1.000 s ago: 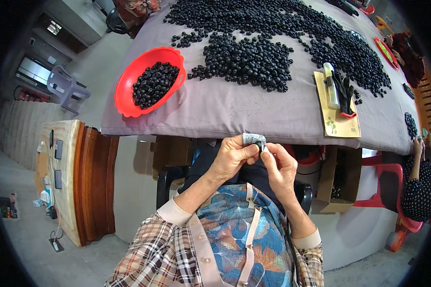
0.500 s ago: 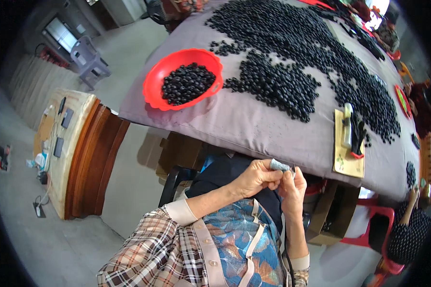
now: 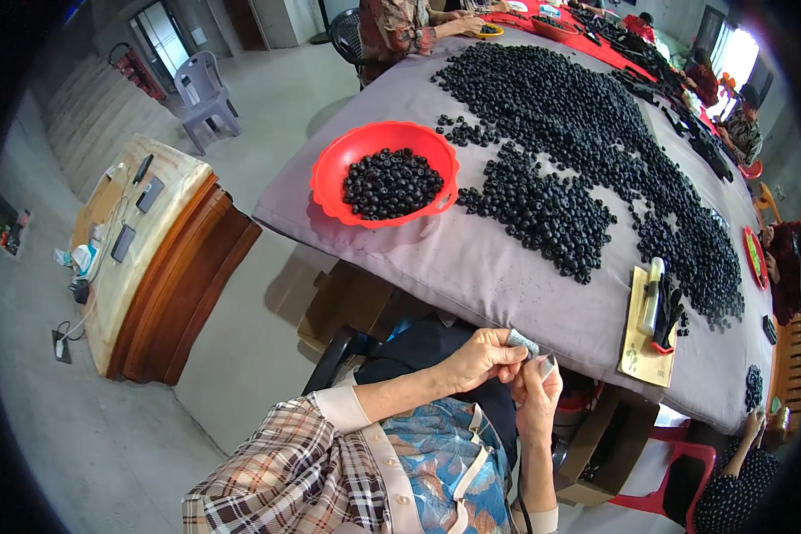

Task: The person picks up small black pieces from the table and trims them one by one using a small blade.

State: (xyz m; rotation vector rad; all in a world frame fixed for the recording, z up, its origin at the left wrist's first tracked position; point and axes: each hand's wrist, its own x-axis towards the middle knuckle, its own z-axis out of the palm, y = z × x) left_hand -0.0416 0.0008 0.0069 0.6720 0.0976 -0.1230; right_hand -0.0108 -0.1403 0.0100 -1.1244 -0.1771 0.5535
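Red bowl holds black pieces near the table's close edge; presumably kept reachable. Left hand pinched, grey wrap on one finger, likely padding. Right hand meets it, fingers curled closed, silvery tip at thumb; cannot tell what lies between. More black pieces spread beyond, apparently for room.

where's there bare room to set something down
Widest: grey cloth between the red bowl, smaller heap of black pieces, yellow card and near table edge, specked but open. Another strip lies beyond the bowl, left of the larger black spread. Crowded: that spread, and the card, bearing a tube and dark glove.
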